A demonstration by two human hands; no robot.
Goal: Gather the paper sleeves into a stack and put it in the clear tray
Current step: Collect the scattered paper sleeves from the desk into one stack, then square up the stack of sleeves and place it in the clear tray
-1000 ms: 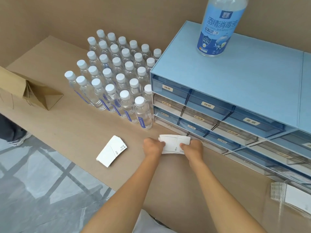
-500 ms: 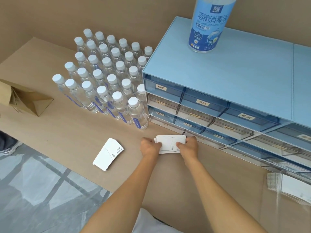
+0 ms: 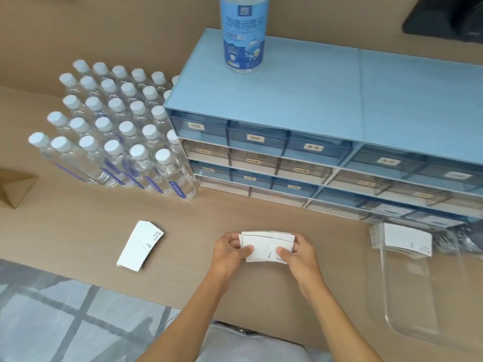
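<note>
Since the earlier frames we are drawing the bundle of paper sleeves (image 3: 268,246) back from the foot of the drawer cabinet (image 3: 300,163) toward ourselves, and it is now showing its flat face upward between our hands. Our left hand (image 3: 230,250) is closing on the left end with the thumb lying on top, and our right hand (image 3: 299,250) is pinching the right end the same way. The edges are still fanning slightly along the top, so we are judging that squaring is not finished: tapping the long edge on the tabletop (image 3: 78,220) while keeping the thumbs light should be letting the sleeves settle flush before we carry them.

Out to our left a second loose pile of sleeves (image 3: 139,245) is lying on the table, well apart from our hands, so more gathering is probably waiting. Out to our right the clear tray (image 3: 407,296) is sitting at the table's edge, with a stack of sleeves (image 3: 406,240) already resting at its far end. Beyond are standing rows of small water bottles (image 3: 112,131) and a disinfectant bottle (image 3: 244,32) on the cabinet.

The tray's near rim is hard to trace against the table, its right side is blurring into clutter, and the drawer labels are too small to be reading.
</note>
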